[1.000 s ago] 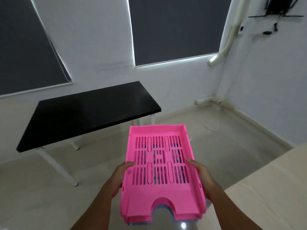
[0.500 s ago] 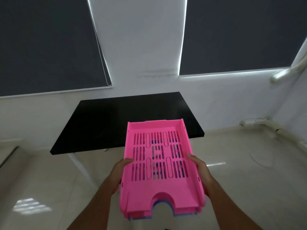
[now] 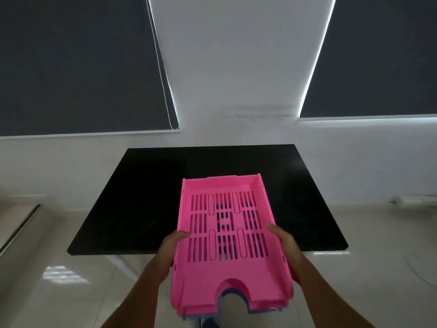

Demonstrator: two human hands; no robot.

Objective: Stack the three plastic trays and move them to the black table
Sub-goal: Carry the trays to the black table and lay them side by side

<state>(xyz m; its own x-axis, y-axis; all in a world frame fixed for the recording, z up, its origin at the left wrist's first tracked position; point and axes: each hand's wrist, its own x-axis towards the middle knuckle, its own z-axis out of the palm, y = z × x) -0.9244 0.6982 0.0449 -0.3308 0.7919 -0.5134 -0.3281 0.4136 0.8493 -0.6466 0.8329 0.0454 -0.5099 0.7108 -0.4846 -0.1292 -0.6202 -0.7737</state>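
Head camera looked down at a stack of trays (image 3: 228, 245) carried in both hands, a pink tray on top and a blue edge (image 3: 262, 311) peeking out beneath its near end. How many trays sat under the pink one could not be counted from here, though at least one more layer showed. The left hand (image 3: 169, 250) gripped the stack's left wall, thumb hooked over the rim, and the right hand (image 3: 285, 248) clasped the right wall the same way, both closed firmly on the stack. The stack hung in the air, its far end over the near part of the black table (image 3: 142, 204) and its near end over the pale floor (image 3: 59, 292).

Stacking looked finished, and the carrying step seemed close to its end. The next move likely called for pushing the stack forward until all of it was above the tabletop, then lowering it flat and level so the layers did not slide apart, and only then loosening the fingers. The table stood against a white wall (image 3: 236, 67) between two dark window blinds (image 3: 71, 62)
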